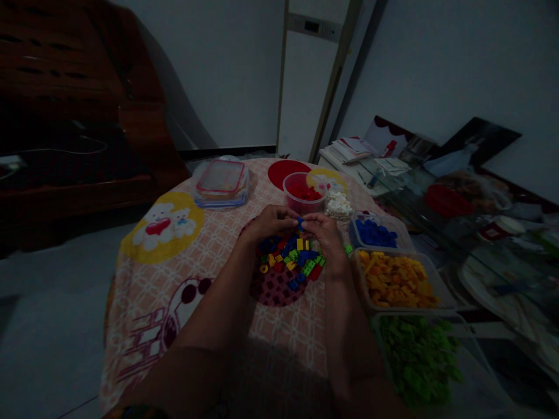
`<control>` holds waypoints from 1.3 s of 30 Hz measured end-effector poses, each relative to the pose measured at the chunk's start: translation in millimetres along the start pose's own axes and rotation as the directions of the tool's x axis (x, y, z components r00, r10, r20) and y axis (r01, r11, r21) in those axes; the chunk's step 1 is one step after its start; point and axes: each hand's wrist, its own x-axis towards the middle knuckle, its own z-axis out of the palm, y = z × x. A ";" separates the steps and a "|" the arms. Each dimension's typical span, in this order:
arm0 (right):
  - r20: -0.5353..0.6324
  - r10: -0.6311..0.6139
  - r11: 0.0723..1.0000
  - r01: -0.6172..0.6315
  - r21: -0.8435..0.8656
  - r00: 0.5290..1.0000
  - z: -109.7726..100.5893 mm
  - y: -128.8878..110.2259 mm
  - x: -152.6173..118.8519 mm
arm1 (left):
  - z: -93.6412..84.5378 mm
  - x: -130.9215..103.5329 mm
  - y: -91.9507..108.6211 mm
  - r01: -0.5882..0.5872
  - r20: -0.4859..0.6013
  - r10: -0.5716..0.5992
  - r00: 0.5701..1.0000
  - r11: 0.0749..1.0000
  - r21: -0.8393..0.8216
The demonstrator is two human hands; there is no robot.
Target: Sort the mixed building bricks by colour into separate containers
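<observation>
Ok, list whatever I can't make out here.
Head view throughout:
Blue toy brick: exact shape; too small, partly covered by fingertips of the left hand and right hand.
Loose toy bricks: any behind the left hand, hidden by it.
Wooden bench: left end, cut off by the picture's edge.
Control panel: markings, too small and dark.

Left grip (271,223) and right grip (324,228) on blue piece (300,222), mixed bricks (308,267) beneath, patterned tablecloth (218,233)

Blue piece (300,223), one: small, partly covered, pinched between the fingertips of my left hand (273,223) and my right hand (325,231), near loose multicoloured bricks (308,267); exact shape unclear.
</observation>
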 end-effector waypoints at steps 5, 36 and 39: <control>0.029 0.007 1.000 -0.007 0.008 1.000 1.4 3.3 2.4 | 0.1 1.4 -2.1 -0.020 -0.038 0.019 0.999 0.999 -0.026; -0.775 -0.282 0.957 0.216 -0.191 0.566 -56.6 -13.6 9.2 | -2.9 2.3 -6.8 0.013 -0.165 -0.017 0.986 1.000 -0.021; -0.842 -0.311 0.949 0.197 -0.247 0.440 -75.7 -15.4 6.2 | -2.9 2.6 -7.3 0.012 -0.164 -0.015 0.986 1.000 -0.020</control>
